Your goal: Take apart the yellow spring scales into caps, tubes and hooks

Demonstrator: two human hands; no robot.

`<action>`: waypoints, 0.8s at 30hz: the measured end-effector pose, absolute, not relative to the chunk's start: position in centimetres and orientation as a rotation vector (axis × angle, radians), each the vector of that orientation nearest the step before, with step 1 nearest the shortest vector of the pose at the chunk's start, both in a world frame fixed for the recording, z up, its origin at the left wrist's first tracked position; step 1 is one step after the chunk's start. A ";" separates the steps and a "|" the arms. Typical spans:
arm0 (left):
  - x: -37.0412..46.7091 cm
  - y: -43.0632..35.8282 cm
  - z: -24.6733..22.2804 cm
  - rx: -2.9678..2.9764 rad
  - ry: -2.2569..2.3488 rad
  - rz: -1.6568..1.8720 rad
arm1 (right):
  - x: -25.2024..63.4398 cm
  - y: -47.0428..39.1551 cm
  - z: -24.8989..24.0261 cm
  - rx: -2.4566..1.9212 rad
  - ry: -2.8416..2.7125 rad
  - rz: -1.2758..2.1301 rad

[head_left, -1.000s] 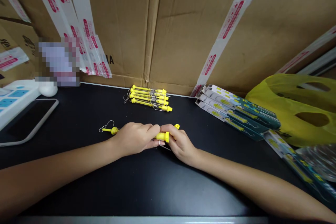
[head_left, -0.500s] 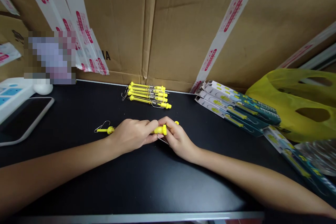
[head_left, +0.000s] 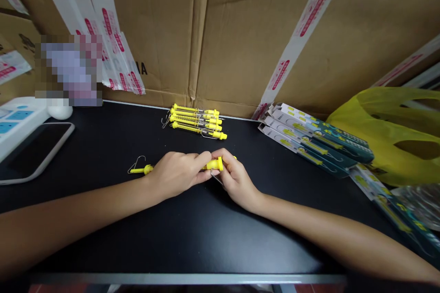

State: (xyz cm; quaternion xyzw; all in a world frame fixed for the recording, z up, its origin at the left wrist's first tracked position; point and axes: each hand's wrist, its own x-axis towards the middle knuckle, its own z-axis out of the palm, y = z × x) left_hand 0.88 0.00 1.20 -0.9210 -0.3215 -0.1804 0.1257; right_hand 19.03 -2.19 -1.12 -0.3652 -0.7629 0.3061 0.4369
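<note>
A yellow spring scale [head_left: 213, 164] lies crosswise between my two hands, a little above or on the black tabletop. My left hand [head_left: 182, 169] is wrapped round its tube and covers most of the middle. To the left of that hand, the scale's narrow yellow rod and wire hook [head_left: 138, 163] stick out. My right hand [head_left: 236, 178] is closed at the other end, its fingertips against the yellow flange. A small yellow bit shows beyond those fingers; the rest of it is hidden. A bent wire clip runs under the scale towards my right palm.
Several similar spring scales [head_left: 197, 121] lie in a row at the back. Printed boxes [head_left: 309, 142] are stacked at the right, by a yellow plastic bag [head_left: 374, 132]. A phone [head_left: 36, 151] and a white power strip [head_left: 19, 116] lie at the left. Cardboard [head_left: 240, 32] stands behind.
The whole view has shifted slightly, so things sit a little further right and higher. Both hands keep their hold on the spring scale, with only a slight shift of the right fingers.
</note>
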 end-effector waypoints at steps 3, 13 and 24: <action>0.8 0.2 1.2 -2.685 -0.932 -0.524 | 18.9 -2.2 -1.1 -0.916 -1.903 0.772; 0.8 0.2 1.7 -2.714 -1.070 -0.451 | 20.2 -2.7 -0.8 -1.031 -1.925 0.821; 0.8 0.3 1.5 -2.699 -1.158 -0.404 | 21.0 -1.4 -0.7 -0.865 -2.277 -0.362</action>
